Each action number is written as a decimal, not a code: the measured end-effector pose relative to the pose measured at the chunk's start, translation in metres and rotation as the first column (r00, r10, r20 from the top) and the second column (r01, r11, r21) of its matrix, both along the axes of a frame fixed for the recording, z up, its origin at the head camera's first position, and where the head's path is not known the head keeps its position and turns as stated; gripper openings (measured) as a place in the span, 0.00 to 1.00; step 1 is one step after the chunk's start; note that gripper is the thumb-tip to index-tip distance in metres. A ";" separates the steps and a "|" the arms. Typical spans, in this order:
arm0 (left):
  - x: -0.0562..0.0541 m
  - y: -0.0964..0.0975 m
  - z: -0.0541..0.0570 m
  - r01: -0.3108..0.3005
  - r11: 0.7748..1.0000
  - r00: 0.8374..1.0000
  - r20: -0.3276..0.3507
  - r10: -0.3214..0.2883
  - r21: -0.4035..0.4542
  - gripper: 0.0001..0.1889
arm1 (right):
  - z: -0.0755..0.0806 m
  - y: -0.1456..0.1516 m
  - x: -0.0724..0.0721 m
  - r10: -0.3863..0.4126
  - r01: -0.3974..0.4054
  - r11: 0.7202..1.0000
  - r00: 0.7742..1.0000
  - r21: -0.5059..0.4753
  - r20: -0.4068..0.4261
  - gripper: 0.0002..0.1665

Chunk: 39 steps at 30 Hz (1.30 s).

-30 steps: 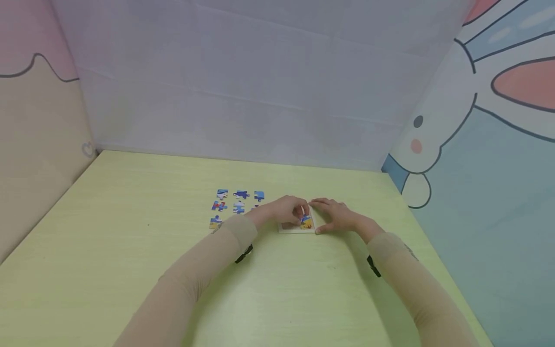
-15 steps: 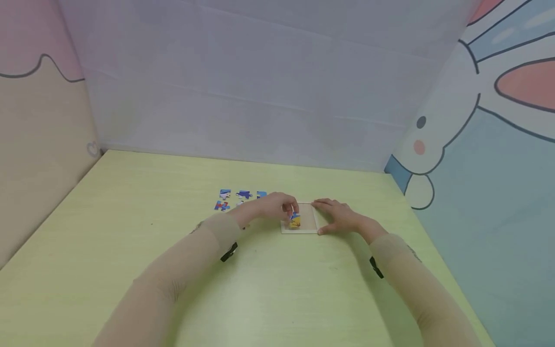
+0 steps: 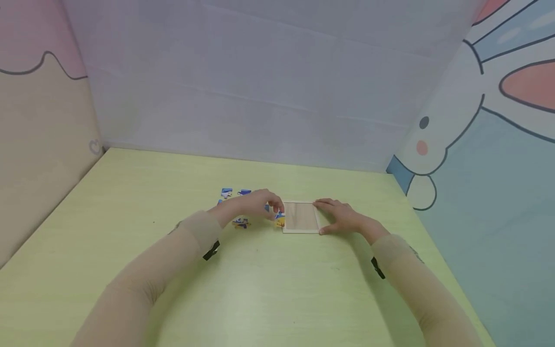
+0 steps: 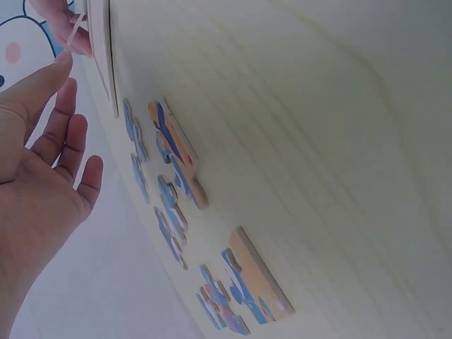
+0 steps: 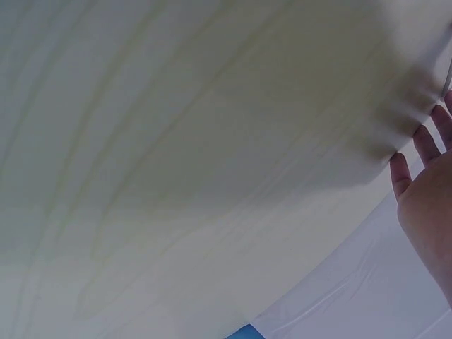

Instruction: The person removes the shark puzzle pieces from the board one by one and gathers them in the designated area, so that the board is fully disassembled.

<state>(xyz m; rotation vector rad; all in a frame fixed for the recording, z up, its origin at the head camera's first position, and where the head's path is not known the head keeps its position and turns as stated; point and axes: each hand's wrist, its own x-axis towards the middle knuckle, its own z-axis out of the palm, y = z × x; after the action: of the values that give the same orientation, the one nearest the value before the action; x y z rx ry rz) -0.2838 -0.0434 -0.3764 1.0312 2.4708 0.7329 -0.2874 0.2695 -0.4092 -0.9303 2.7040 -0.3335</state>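
My left hand (image 3: 262, 202) pinches a yellow and blue jigsaw piece (image 3: 280, 220) just off the left edge of a square wooden puzzle tray (image 3: 301, 217). In the left wrist view that piece (image 4: 74, 32) appears edge-on between thumb and fingertips, while the other fingers are spread. Bare wood shows inside the tray. My right hand (image 3: 342, 217) rests along the tray's right edge, thumb at the near corner and fingers at the far one. In the right wrist view its fingertips (image 5: 400, 161) are down at the table, beside a sliver of the tray.
Several loose jigsaw pieces (image 4: 258, 282) lie in rows on the pale yellow table (image 3: 269, 289), left of the tray and partly hidden under my left hand and forearm. A pale cloth wall (image 3: 243, 96) stands behind the table, and a rabbit-patterned one (image 3: 498, 193) on the right.
My left hand has drawn leftward out of the tray, carrying the yellow and blue jigsaw piece with it. My right hand has stayed at the tray's right edge.
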 end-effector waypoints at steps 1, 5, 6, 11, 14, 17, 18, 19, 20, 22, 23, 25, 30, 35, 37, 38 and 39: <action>0.000 -0.003 -0.002 0.000 1.000 1.000 -0.001 0.000 0.002 0.11 | 0.000 0.000 0.000 0.002 -0.002 1.000 1.000 -0.004 0.003 0.53; -0.001 -0.014 -0.008 -0.012 1.000 1.000 0.008 0.012 0.017 0.11 | 0.002 -0.001 0.002 0.005 -0.005 1.000 1.000 -0.008 0.011 0.53; -0.001 -0.016 -0.009 -0.019 1.000 1.000 0.007 0.019 0.015 0.11 | 0.002 -0.001 0.002 0.003 -0.003 1.000 1.000 -0.008 0.013 0.53; 0.002 -0.024 -0.011 -0.060 0.998 0.998 0.021 0.060 0.006 0.11 | 0.002 -0.001 0.004 -0.003 0.003 1.000 1.000 -0.006 0.020 0.53; 0.004 -0.027 -0.011 -0.078 0.997 0.997 0.001 0.078 -0.020 0.11 | 0.002 -0.001 0.004 0.002 -0.002 1.000 1.000 -0.010 0.020 0.53; 0.006 -0.029 -0.011 -0.086 0.995 0.996 -0.030 0.084 -0.052 0.11 | 0.002 -0.001 0.004 0.007 -0.007 1.000 1.000 -0.008 0.013 0.53; 0.007 -0.030 -0.011 -0.087 0.994 0.996 -0.041 0.084 -0.065 0.11 | 0.002 -0.001 0.004 0.008 -0.008 1.000 1.000 -0.006 0.010 0.54; 0.007 -0.031 -0.011 -0.087 0.993 0.995 -0.054 0.083 -0.079 0.11 | 0.001 -0.001 0.004 0.008 -0.008 1.000 1.000 -0.005 0.009 0.54; 0.007 -0.032 -0.011 -0.089 0.992 0.995 -0.063 0.084 -0.092 0.12 | 0.001 -0.001 0.003 0.007 -0.007 1.000 1.000 -0.003 0.008 0.54; 0.007 -0.034 -0.011 -0.091 0.988 0.993 -0.085 0.081 -0.122 0.13 | 0.001 -0.001 0.003 0.005 -0.005 1.000 1.000 -0.002 0.007 0.54; 0.008 -0.035 -0.011 -0.091 0.987 0.992 -0.095 0.079 -0.133 0.13 | 0.000 -0.001 0.003 0.005 -0.005 1.000 1.000 -0.002 0.006 0.54; 0.008 -0.036 -0.012 -0.093 0.983 0.991 -0.113 0.076 -0.157 0.13 | 0.001 -0.001 0.004 0.004 -0.004 1.000 1.000 -0.006 0.011 0.54; 0.009 -0.040 -0.013 -0.093 0.980 0.989 -0.134 0.071 -0.173 0.14 | 0.001 -0.004 0.004 0.014 -0.014 1.000 1.000 -0.010 0.017 0.54; 0.010 -0.044 -0.005 -0.113 0.986 0.988 -0.118 0.098 -0.126 0.15 | 0.002 -0.005 0.001 0.028 -0.028 1.000 1.000 0.000 0.009 0.54; 0.011 -0.047 0.001 -0.119 0.987 0.985 -0.136 0.104 -0.105 0.14 | 0.002 -0.004 -0.001 0.026 -0.026 1.000 1.000 0.004 0.010 0.54; 0.011 -0.049 0.005 -0.121 0.988 0.983 -0.151 0.106 -0.091 0.14 | 0.003 -0.004 -0.002 0.021 -0.021 1.000 1.000 0.005 0.015 0.54; 0.012 -0.051 0.009 -0.123 0.989 0.979 -0.171 0.108 -0.082 0.14 | 0.004 -0.004 -0.002 0.017 -0.017 1.000 1.000 0.007 0.020 0.54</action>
<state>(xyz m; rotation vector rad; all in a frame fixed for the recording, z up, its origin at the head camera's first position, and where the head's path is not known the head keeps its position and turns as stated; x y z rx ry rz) -0.2720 -0.0941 -0.3676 0.9566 2.6988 0.5816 -0.2895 0.2654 -0.4056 -0.9424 2.6760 -0.3279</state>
